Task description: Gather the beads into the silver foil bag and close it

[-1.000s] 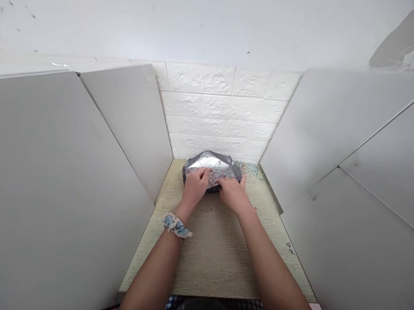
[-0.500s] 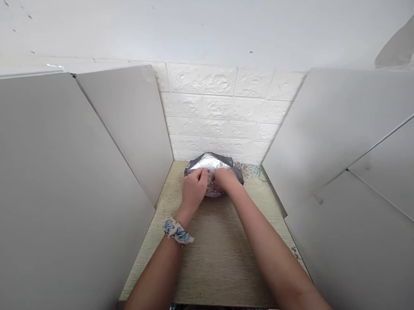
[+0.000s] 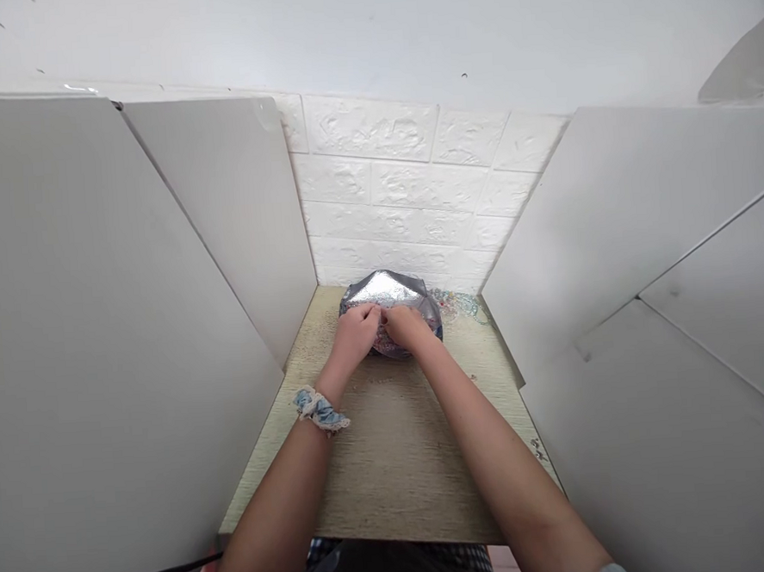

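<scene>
A shiny silver pouch [image 3: 383,291] with a dark edge lies at the far end of a wood-grain board [image 3: 399,466], and coloured beads [image 3: 386,344] show through its clear front. My left hand [image 3: 357,333] and my right hand [image 3: 407,327] rest on that front, fingers curled and tips almost meeting near the pouch's middle. Both appear to pinch the pouch, though the fingertips are partly hidden. A blue-and-white scrunchie [image 3: 320,411] circles my left wrist.
Strands of pale beads [image 3: 459,304] lie beside the pouch on the right. Tall white panels [image 3: 126,336] stand along both sides, with a white brick-textured wall [image 3: 390,199] behind. Small metal bits [image 3: 537,449] sit at the board's right edge.
My right hand has moved left along the pouch, closing the gap to my left hand. The fingers have drawn together over the pouch's middle.
</scene>
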The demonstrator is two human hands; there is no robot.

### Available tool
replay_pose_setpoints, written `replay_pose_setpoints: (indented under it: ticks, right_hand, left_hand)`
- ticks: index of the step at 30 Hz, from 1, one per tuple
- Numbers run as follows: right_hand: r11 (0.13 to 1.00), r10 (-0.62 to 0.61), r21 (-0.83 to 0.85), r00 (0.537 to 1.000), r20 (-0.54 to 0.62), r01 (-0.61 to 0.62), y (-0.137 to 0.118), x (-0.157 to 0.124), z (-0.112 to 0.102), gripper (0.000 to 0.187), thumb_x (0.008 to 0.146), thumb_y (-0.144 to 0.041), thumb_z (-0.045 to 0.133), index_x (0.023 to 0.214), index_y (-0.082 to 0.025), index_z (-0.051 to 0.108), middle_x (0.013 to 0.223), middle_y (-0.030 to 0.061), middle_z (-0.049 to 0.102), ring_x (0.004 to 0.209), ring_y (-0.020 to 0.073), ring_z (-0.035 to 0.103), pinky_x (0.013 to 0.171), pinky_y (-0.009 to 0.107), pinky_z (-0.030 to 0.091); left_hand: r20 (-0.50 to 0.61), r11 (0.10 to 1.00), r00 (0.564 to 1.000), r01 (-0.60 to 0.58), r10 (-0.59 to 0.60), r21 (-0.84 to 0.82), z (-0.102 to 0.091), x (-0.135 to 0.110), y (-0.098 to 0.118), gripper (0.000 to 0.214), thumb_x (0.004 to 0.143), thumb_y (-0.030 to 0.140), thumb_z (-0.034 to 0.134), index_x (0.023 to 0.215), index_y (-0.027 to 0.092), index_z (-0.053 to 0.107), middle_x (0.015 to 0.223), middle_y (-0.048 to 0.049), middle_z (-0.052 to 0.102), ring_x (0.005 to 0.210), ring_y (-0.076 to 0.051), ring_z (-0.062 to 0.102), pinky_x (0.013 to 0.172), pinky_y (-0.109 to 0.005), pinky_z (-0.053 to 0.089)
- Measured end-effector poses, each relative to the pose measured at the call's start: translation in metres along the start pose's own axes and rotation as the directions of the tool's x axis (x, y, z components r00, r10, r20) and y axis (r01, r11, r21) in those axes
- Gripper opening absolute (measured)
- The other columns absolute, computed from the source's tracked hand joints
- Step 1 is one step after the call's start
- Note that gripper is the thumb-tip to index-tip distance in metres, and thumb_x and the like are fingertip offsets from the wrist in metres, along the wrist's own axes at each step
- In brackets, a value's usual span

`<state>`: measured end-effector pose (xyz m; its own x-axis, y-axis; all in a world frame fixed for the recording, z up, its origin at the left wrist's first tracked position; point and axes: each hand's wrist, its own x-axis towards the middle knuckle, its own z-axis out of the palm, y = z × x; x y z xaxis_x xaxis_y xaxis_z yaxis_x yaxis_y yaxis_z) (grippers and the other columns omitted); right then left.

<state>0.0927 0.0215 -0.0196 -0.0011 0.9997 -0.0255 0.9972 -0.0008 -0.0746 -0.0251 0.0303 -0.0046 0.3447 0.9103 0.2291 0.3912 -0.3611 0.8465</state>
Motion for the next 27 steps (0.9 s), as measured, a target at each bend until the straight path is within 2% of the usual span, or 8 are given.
replay_pose_setpoints:
  ticks: [2, 5, 10, 15, 19, 23, 27]
  right_hand:
    - [1.0, -0.011, 0.004, 1.0, -0.011, 0.011, -0.001, 0.0, 0.002, 0.036, 0.08, -0.011, 0.031, 0.108, -0.017, 0.053, 0.099, 0.0115, 0.059, 0.093, 0.0205, 0.053, 0.082, 0.036, 0.036]
    - [1.0, -0.027, 0.008, 0.999, -0.018, 0.027, -0.004, 0.0, 0.005, 0.031, 0.081, -0.013, 0.032, 0.1, -0.015, 0.056, 0.098, 0.0113, 0.059, 0.093, 0.0201, 0.052, 0.083, 0.036, 0.035]
    - [1.0, -0.024, 0.004, 0.999, -0.028, 0.024, -0.006, -0.005, 0.006, 0.03, 0.081, -0.01, 0.031, 0.096, -0.014, 0.056, 0.099, 0.0125, 0.057, 0.094, 0.0195, 0.052, 0.088, 0.038, 0.032]
    - [1.0, 0.028, 0.009, 0.999, -0.031, -0.028, -0.002, -0.011, 0.004, 0.029, 0.083, -0.016, 0.029, 0.097, -0.012, 0.054, 0.102, 0.0141, 0.054, 0.095, 0.0228, 0.051, 0.086, 0.043, 0.033]
    - [0.998, 0.064, 0.023, 0.998, -0.02, -0.064, 0.002, -0.016, 0.001, 0.029, 0.081, -0.013, 0.03, 0.096, -0.011, 0.055, 0.104, 0.0151, 0.053, 0.095, 0.0235, 0.05, 0.086, 0.044, 0.033]
    - [0.997, 0.062, 0.043, 0.997, -0.035, -0.06, 0.001, -0.019, -0.001, 0.03, 0.077, -0.006, 0.032, 0.093, -0.01, 0.057, 0.102, 0.0156, 0.052, 0.097, 0.0233, 0.049, 0.09, 0.045, 0.029]
    - [0.996, 0.005, 0.087, 0.997, -0.075, 0.001, -0.004, -0.02, 0.001, 0.031, 0.081, -0.011, 0.031, 0.095, -0.017, 0.057, 0.101, 0.0101, 0.052, 0.097, 0.0199, 0.047, 0.093, 0.045, 0.025]
  left_hand:
    - [-0.001, 1.0, 1.0, 0.013, -0.013, -0.025, 0.0, 0.001, -0.001, 0.029, 0.074, 0.031, 0.038, 0.07, 0.017, 0.063, 0.071, -0.0013, 0.064, 0.069, -0.016, 0.054, 0.062, -0.025, 0.039]
    - [-0.031, 0.999, 0.999, 0.013, -0.014, -0.041, -0.002, 0.002, 0.0, 0.028, 0.073, 0.031, 0.039, 0.067, 0.016, 0.063, 0.07, -0.0015, 0.064, 0.07, -0.016, 0.054, 0.062, -0.025, 0.038]
    - [-0.058, 1.0, 0.998, 0.026, -0.026, -0.009, -0.005, 0.0, 0.005, 0.029, 0.072, 0.031, 0.04, 0.066, 0.015, 0.063, 0.064, -0.0012, 0.063, 0.066, -0.016, 0.054, 0.06, -0.025, 0.038]
    - [-0.138, 0.998, 0.99, 0.024, -0.031, -0.056, -0.007, -0.001, 0.006, 0.027, 0.073, 0.03, 0.04, 0.068, 0.017, 0.064, 0.077, -0.0016, 0.066, 0.078, -0.016, 0.056, 0.07, -0.025, 0.039]
    - [-0.208, 0.999, 0.978, 0.015, -0.025, -0.05, -0.009, 0.001, 0.002, 0.03, 0.075, 0.034, 0.039, 0.072, 0.018, 0.064, 0.078, -0.0016, 0.066, 0.077, -0.016, 0.056, 0.069, -0.025, 0.039]
    - [-0.176, 1.0, 0.984, 0.01, -0.006, 0.022, -0.009, 0.002, -0.004, 0.03, 0.076, 0.036, 0.04, 0.076, 0.018, 0.064, 0.081, -0.0018, 0.066, 0.077, -0.017, 0.056, 0.07, -0.026, 0.039]
    - [-0.125, 0.994, 0.992, -0.008, 0.022, 0.112, -0.006, 0.001, -0.007, 0.029, 0.077, 0.033, 0.039, 0.078, 0.018, 0.065, 0.081, -0.0031, 0.066, 0.075, -0.017, 0.056, 0.071, -0.026, 0.04]
